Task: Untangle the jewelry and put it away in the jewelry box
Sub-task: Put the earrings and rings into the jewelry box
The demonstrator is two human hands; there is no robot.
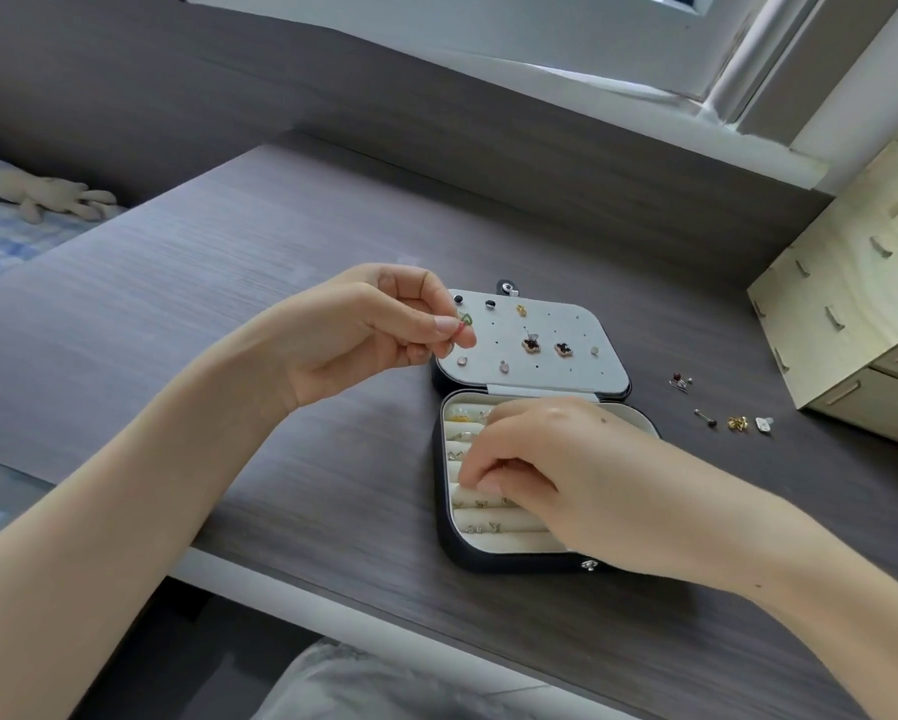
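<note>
Right hand (540, 459) curls inside jewelry box (439, 491), hold unclear — left fingers (444, 324) pinch green earring (466, 319) over lid (566, 310).

Bare forearms reaching forward, left grip (384, 324) held up, wrist bent, thumb and forefinger pinching a small green earring (466, 319), right grip (535, 459) low, palm down, fingers curled, fingertips bunched.

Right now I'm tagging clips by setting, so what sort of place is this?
Probably a bedroom: a plush toy lies on checked bedding at left, and an open jewelry box rests on a dark wood desk below a window.
</note>
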